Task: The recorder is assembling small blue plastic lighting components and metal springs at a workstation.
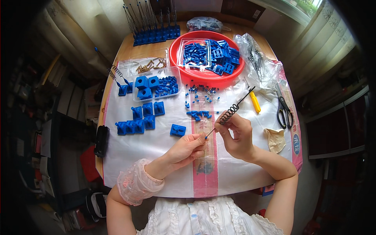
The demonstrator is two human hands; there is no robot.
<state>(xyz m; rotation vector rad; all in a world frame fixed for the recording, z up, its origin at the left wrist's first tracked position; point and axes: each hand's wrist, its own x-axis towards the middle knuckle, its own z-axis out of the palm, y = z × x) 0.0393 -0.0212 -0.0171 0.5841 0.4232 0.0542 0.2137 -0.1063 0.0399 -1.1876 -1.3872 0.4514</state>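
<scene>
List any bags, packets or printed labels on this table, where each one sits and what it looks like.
Clear plastic bag: right of the red bowl, crumpled, holding dark springs.
Clear plastic bag: far edge behind the bowl, bunched, blue contents.
Printed table sheet: white with pink bands, a blue mark at its right edge.
No screens or signs.

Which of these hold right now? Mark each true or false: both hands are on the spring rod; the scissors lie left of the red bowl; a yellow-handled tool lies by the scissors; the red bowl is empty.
1. Both hands are on the spring rod: true; right hand grips it, left hand fingers pinch a small blue piece at its lower tip.
2. Scissors lie left of the red bowl: false; they lie at its lower right.
3. A yellow-handled tool lies by the scissors: true.
4. The red bowl is empty: false; it holds blue parts.
</scene>
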